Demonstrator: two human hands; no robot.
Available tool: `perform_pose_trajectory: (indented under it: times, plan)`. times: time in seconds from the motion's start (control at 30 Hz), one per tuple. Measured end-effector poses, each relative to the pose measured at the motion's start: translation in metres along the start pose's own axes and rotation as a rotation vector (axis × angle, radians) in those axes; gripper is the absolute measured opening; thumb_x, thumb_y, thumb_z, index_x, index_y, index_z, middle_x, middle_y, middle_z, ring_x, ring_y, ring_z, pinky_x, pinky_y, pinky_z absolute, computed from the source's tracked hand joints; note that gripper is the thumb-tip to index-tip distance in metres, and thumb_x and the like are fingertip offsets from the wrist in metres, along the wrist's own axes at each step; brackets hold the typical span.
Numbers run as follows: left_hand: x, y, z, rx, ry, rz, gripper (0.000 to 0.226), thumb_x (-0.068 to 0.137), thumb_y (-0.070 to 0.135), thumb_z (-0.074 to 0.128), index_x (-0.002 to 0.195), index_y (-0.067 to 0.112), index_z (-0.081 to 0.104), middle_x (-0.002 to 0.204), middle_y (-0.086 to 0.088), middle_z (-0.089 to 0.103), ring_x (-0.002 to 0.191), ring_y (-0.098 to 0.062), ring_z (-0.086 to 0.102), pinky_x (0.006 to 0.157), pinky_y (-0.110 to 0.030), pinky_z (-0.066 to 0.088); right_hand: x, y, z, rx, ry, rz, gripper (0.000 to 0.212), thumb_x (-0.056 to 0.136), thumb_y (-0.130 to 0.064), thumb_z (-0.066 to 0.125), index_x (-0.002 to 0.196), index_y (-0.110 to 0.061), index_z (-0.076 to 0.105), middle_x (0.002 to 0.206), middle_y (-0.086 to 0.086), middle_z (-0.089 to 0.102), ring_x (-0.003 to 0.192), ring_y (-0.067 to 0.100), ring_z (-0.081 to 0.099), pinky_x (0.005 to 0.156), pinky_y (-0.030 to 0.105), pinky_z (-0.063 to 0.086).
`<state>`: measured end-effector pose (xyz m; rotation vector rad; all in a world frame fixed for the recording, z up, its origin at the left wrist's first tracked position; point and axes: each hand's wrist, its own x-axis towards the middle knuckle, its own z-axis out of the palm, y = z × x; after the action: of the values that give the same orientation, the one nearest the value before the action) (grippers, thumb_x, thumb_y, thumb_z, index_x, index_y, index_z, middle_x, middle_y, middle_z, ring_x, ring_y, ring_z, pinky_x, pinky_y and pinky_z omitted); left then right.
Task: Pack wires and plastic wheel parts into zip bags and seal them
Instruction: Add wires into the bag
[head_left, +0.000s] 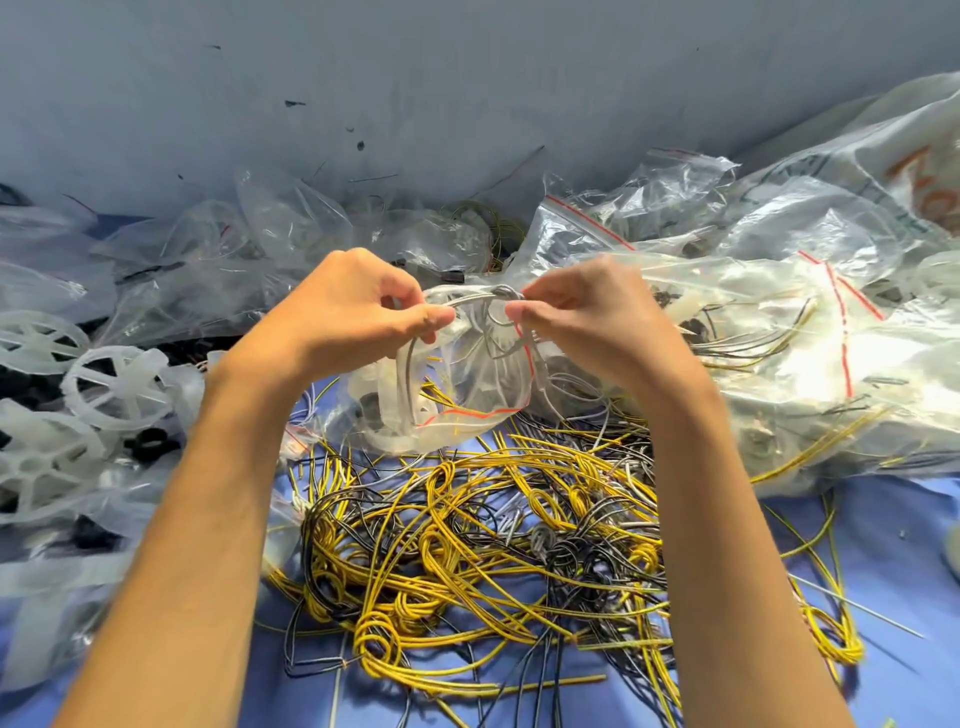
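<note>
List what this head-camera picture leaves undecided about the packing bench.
1. Head view: whether the grey wire pinched by the left hand and right hand sits inside the zip bag or before it; clear plastic overlaps.
2. Head view: orange print on the large bag, cut off by the right edge.
3. Head view: contents of the far bags, lost in glare and creases.

The wire heap lies on the worktop; wheel parts left of it, filled bags right, one zip bag behind it
</note>
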<state>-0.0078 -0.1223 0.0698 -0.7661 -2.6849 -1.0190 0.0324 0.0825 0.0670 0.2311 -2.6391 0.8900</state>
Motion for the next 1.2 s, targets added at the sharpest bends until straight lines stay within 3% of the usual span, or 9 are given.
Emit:
perform_pose_trajectory:
  times: [0.1,0.23,0.33,0.53,0.67,0.83,0.93,1.1,1.2]
  plan:
    - [0.001,-0.003,0.0,0.001,0.009,-0.003,0.035,0.085,0.047,0.059,0.061,0.024,0.07,0.045,0.006,0.058,0.046,-0.001,0.051,0.051,-0.018,0.038,0.001,0.002,-0.002,0.04,0.054,0.042,0.015,0.092,-0.027,0.059,0.087,-0.02,0.072,0.083,-0.002,0.069,0.067,-0.003,0.055,0.056,0.006,0.038]
    - [0.003,-0.004,0.0,-0.035,0.034,-0.014,0.035,0.088,0.046,0.056,0.059,0.03,0.068,0.052,-0.001,0.063,0.05,-0.002,0.054,0.059,-0.025,0.042,0.002,0.003,-0.012,0.321,0.15,0.053,0.018,0.094,-0.021,0.054,0.076,-0.022,0.057,0.083,-0.001,0.069,0.081,0.011,0.068,0.079,0.034,0.054]
    - [0.003,-0.001,0.002,-0.03,0.012,-0.003,0.034,0.088,0.045,0.056,0.061,0.03,0.067,0.054,-0.001,0.065,0.049,-0.001,0.052,0.056,-0.022,0.041,-0.001,-0.007,-0.012,0.565,0.131,0.066,0.015,0.08,-0.024,0.059,0.066,-0.021,0.055,0.072,-0.003,0.068,0.08,0.018,0.069,0.087,0.049,0.054]
    - [0.003,0.004,0.005,-0.046,-0.02,0.0,0.033,0.087,0.046,0.06,0.069,0.021,0.072,0.054,-0.005,0.061,0.048,-0.005,0.043,0.051,-0.022,0.035,-0.001,-0.021,0.001,0.935,-0.01,0.036,0.026,0.092,0.001,0.045,0.07,-0.012,0.04,0.073,0.014,0.067,0.074,0.023,0.072,0.072,0.038,0.06]
    - [0.002,0.006,0.003,-0.032,-0.036,0.018,0.028,0.09,0.038,0.057,0.067,0.028,0.069,0.048,0.005,0.058,0.044,0.002,0.049,0.047,-0.011,0.033,-0.002,-0.016,0.003,0.884,-0.062,0.078,0.023,0.093,0.001,0.043,0.074,-0.011,0.04,0.076,0.018,0.068,0.072,0.025,0.072,0.073,0.04,0.06]
    - [0.001,0.009,0.003,-0.036,-0.049,0.038,0.017,0.087,0.034,0.063,0.074,0.026,0.071,0.056,0.001,0.065,0.051,-0.003,0.055,0.059,-0.022,0.042,-0.003,-0.009,0.006,0.453,-0.183,0.107,0.012,0.092,-0.008,0.05,0.081,-0.012,0.046,0.077,0.01,0.064,0.071,0.021,0.072,0.07,0.043,0.06]
    - [-0.001,0.017,0.004,0.043,-0.081,0.07,0.005,0.082,0.017,0.068,0.082,0.021,0.072,0.052,0.006,0.059,0.043,0.0,0.047,0.047,-0.01,0.034,0.004,-0.016,0.022,0.301,-0.222,0.079,0.012,0.094,-0.015,0.051,0.083,-0.011,0.051,0.082,0.007,0.061,0.065,0.02,0.072,0.063,0.041,0.06]
    - [-0.007,0.03,0.001,0.142,-0.039,0.135,0.03,0.072,0.0,0.059,0.094,0.017,0.07,0.05,0.016,0.052,0.049,0.004,0.045,0.049,-0.007,0.033,0.011,-0.017,0.045,0.228,-0.331,0.177,0.029,0.091,-0.007,0.039,0.065,-0.012,0.052,0.073,0.013,0.068,0.06,0.02,0.071,0.063,0.037,0.06]
    - [-0.008,0.037,0.001,0.163,-0.077,0.178,0.031,0.073,0.0,0.058,0.094,0.017,0.071,0.05,0.023,0.052,0.049,0.004,0.044,0.05,-0.007,0.032,0.01,-0.01,0.056,0.0,-0.329,0.172,0.022,0.09,-0.016,0.046,0.074,-0.008,0.058,0.069,0.005,0.065,0.059,0.007,0.066,0.056,0.019,0.048]
